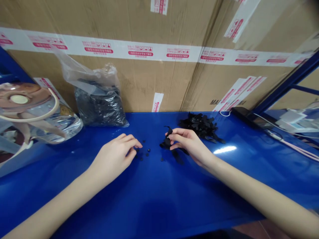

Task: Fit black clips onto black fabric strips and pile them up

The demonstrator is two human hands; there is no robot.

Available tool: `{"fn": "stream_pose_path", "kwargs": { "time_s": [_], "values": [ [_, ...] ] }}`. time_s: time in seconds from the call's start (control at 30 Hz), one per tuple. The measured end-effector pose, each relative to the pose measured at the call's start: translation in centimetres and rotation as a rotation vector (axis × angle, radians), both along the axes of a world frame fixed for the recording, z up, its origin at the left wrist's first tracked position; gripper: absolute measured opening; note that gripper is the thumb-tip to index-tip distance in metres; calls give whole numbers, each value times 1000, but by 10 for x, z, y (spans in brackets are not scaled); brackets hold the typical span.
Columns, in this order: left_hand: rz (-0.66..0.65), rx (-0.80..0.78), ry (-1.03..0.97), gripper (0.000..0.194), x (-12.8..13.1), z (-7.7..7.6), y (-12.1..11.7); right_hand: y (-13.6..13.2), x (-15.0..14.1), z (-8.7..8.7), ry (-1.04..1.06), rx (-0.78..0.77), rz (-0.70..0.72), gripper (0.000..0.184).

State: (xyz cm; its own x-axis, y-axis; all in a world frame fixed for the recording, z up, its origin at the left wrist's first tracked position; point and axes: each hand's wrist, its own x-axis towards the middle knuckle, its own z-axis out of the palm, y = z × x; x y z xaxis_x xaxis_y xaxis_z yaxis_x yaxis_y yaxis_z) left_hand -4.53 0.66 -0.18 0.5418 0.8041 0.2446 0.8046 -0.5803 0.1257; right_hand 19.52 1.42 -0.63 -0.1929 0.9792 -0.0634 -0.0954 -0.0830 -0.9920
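Observation:
My right hand (pixel 185 141) pinches a black fabric-like strip (pixel 167 141) between thumb and fingers, just above the blue tabletop. Below it lie more dark strips (pixel 177 156), partly hidden by the hand. To the left, my left hand (pixel 118 151) hovers low with bent fingers, thumb and forefinger apart, and nothing visible between them. Right by its fingertips are several small black round pieces (pixel 149 150), too small to make out exactly. Another such small piece (pixel 161 159) lies nearer the right hand.
Behind my right hand sits a heap of black strips (pixel 199 125). A clear plastic bag (pixel 99 103) of black pieces and a transparent jug (pixel 47 116) stand at left. Cardboard boxes (pixel 139 79) wall off the back. A dark device (pixel 249 117) with cables lies at right.

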Motion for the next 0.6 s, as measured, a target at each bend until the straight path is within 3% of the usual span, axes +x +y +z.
{"fn": "stream_pose_path", "kwargs": {
  "time_s": [0.2, 0.47, 0.6],
  "values": [
    [2, -43, 15, 26, 1, 3, -1, -1, 0, -1, 13, -81, 31, 13],
    [134, 21, 114, 28, -5, 1, 6, -1, 1, -6, 30, -61, 80, 21],
    [124, -5, 123, 31, -6, -4, 10, -3, 0, -8, 14, -29, 113, 18]
  ]
}}
